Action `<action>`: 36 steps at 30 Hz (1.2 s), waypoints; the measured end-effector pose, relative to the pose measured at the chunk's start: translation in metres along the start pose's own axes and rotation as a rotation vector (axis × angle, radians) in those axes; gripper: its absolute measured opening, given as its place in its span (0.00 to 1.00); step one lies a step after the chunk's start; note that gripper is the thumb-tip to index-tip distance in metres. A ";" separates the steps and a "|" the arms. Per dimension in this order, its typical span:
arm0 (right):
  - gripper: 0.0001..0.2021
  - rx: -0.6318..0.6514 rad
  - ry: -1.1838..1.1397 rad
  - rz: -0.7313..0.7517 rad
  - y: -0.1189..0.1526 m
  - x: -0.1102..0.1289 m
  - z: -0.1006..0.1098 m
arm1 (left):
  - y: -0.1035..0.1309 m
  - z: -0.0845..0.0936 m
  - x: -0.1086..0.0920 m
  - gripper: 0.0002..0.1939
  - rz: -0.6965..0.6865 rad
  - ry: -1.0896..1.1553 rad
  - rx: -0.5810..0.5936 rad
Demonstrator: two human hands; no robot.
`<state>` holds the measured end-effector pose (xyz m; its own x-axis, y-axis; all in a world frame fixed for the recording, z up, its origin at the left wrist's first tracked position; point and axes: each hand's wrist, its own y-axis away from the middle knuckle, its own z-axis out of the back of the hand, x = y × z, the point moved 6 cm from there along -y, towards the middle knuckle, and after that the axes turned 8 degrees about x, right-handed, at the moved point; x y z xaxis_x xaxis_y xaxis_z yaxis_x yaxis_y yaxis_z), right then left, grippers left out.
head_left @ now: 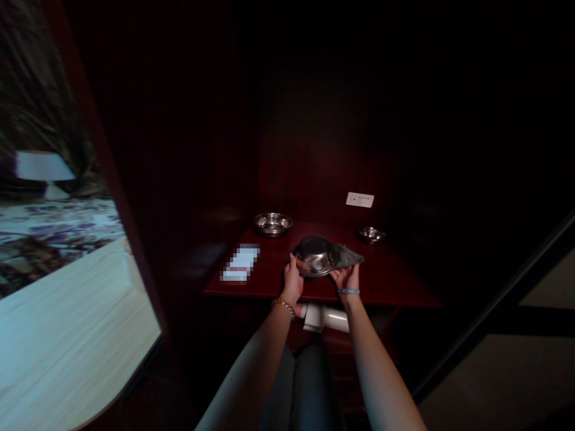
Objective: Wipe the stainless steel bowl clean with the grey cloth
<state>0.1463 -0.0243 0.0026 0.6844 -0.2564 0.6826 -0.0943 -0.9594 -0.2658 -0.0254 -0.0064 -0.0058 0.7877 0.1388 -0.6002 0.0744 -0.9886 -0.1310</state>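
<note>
Metal bowl (pixel 314 256), hands (pixel 293 281) (pixel 347 278) outstretched, either side

Held bowl (pixel 314 258): int. hidden; wht item (pixel 241 263) blurred, unID'd.

No text, label, brand or number can be read anywhere. The white sheet (pixel 241 261), at nine o'clock from the steel bowl (pixel 315 253), is pixelated, and the reddish band across it gives no legible letters. The white wall plate (pixel 360 200), at about one o'clock from the bowl, carries dark marks too small to make out.
</note>
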 end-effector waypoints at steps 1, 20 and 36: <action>0.29 -0.002 0.017 -0.008 -0.001 -0.002 0.000 | 0.000 0.000 0.001 0.17 0.000 -0.010 0.004; 0.08 0.055 -0.024 -0.227 -0.005 -0.019 0.009 | -0.003 0.000 0.005 0.18 0.033 -0.002 -0.002; 0.08 -0.122 -0.176 -0.108 -0.013 -0.027 -0.004 | 0.006 -0.020 0.019 0.16 0.066 -0.285 0.245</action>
<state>0.1261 -0.0053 -0.0103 0.8096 -0.1371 0.5707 -0.0931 -0.9900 -0.1058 0.0022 -0.0112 -0.0026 0.5813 0.1197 -0.8049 -0.1468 -0.9575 -0.2485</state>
